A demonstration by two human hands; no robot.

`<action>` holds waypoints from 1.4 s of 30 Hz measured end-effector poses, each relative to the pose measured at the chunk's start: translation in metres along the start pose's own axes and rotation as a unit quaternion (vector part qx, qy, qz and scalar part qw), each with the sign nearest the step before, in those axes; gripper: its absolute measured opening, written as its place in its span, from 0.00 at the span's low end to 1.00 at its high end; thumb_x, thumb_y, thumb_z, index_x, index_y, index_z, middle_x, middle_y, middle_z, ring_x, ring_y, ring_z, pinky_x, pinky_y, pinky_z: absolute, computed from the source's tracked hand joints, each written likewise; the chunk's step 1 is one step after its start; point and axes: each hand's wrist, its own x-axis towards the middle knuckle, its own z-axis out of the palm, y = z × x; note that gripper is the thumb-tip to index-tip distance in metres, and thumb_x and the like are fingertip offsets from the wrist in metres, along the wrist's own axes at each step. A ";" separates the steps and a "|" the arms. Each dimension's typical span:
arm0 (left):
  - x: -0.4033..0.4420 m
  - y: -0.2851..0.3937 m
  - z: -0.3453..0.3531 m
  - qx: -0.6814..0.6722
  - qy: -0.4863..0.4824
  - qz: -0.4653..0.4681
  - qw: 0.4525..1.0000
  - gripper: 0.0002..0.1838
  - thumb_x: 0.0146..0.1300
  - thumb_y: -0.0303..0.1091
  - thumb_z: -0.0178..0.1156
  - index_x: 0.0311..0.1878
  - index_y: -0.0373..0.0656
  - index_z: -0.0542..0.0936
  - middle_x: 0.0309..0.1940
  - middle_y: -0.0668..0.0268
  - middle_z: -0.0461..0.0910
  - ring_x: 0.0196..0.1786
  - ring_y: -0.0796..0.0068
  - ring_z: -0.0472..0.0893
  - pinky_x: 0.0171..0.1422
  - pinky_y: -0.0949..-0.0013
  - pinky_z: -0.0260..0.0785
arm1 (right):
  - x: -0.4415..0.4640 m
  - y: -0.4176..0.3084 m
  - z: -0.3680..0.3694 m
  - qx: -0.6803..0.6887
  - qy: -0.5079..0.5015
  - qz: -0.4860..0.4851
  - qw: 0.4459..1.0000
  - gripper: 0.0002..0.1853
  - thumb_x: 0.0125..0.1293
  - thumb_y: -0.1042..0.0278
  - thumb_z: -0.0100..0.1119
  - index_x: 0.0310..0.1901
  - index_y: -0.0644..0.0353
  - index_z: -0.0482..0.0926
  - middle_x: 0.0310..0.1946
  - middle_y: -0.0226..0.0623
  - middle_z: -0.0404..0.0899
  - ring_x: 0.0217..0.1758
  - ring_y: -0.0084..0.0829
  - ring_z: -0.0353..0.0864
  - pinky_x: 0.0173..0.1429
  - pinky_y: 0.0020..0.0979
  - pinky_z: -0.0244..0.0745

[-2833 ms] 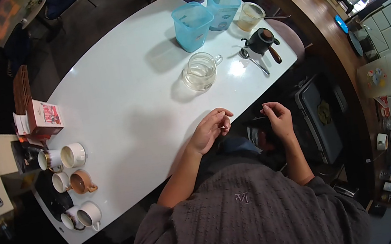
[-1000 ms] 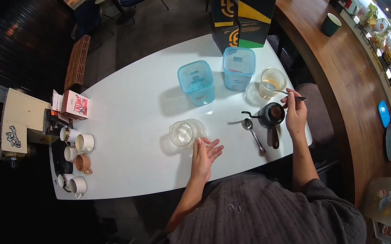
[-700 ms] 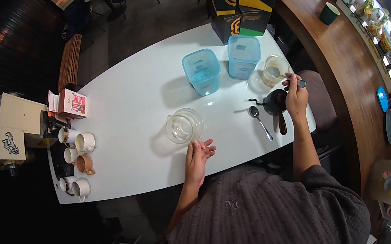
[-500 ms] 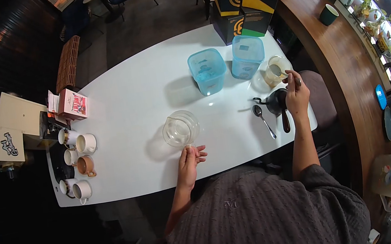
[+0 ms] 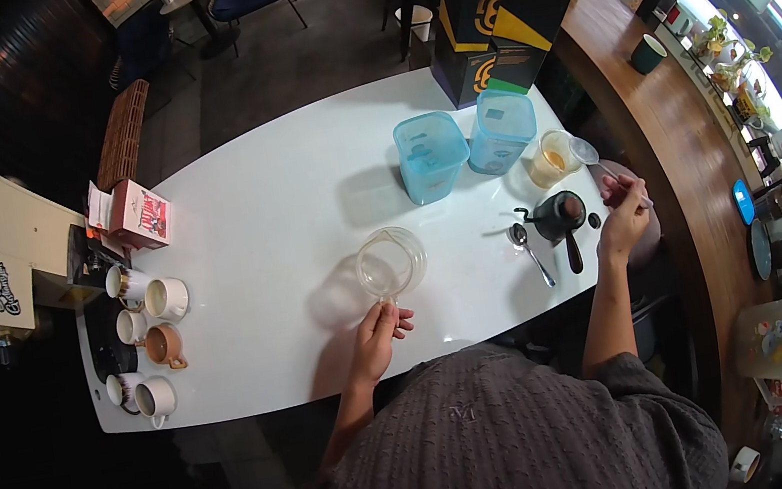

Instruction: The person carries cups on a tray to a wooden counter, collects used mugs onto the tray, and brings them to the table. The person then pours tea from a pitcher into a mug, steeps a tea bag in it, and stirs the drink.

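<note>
My left hand (image 5: 376, 341) pinches the handle of a clear glass pitcher (image 5: 392, 263) over the white table (image 5: 254, 204). At the right, my right hand (image 5: 625, 214) is closed on the handle of a spoon (image 5: 586, 153), whose bowl is beside the rim of a glass jar (image 5: 551, 162) with something amber inside. A black pot with a wooden handle (image 5: 563, 217) stands below the jar. Left of the pot lies a metal spoon (image 5: 532, 256). Two blue translucent containers (image 5: 434, 159) stand behind them.
Several cups (image 5: 163, 345) stand at the table's left end, near a red and white box (image 5: 140, 216) and a beige machine (image 5: 8, 263). Black and yellow boxes (image 5: 481, 34) stand at the back. A wooden counter (image 5: 619, 79) runs along the right.
Both hands have moved from the table's front edge. My left hand has taken the pitcher by its handle. My right hand has taken the spoon and lifted its bowl out of the glass jar.
</note>
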 end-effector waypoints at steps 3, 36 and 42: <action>0.000 0.004 -0.013 0.019 -0.009 -0.003 1.000 0.17 0.76 0.43 0.45 0.43 0.39 0.77 0.40 0.65 0.81 0.40 0.79 0.78 0.44 0.73 0.69 | -0.011 -0.009 0.000 0.030 0.027 0.008 0.999 0.22 0.77 0.55 0.37 0.41 0.67 0.75 0.29 0.38 0.81 0.26 0.20 0.72 0.33 0.22 0.67; 0.022 0.008 -0.005 0.065 -0.063 -0.054 0.994 0.18 0.74 0.47 0.49 0.42 0.41 0.78 0.39 0.68 0.80 0.38 0.82 0.77 0.44 0.75 0.67 | -0.012 0.013 0.004 -0.050 0.014 -0.009 0.999 0.15 0.75 0.62 0.45 0.44 0.64 0.77 0.30 0.32 0.82 0.25 0.12 0.65 0.31 0.18 0.61; 0.038 0.010 0.032 0.087 -0.039 -0.060 0.994 0.19 0.75 0.47 0.47 0.39 0.41 0.77 0.39 0.66 0.80 0.37 0.81 0.76 0.41 0.76 0.66 | 0.006 0.033 0.014 -0.056 -0.058 0.008 0.997 0.14 0.75 0.62 0.47 0.43 0.65 0.77 0.30 0.33 0.82 0.28 0.14 0.69 0.34 0.18 0.64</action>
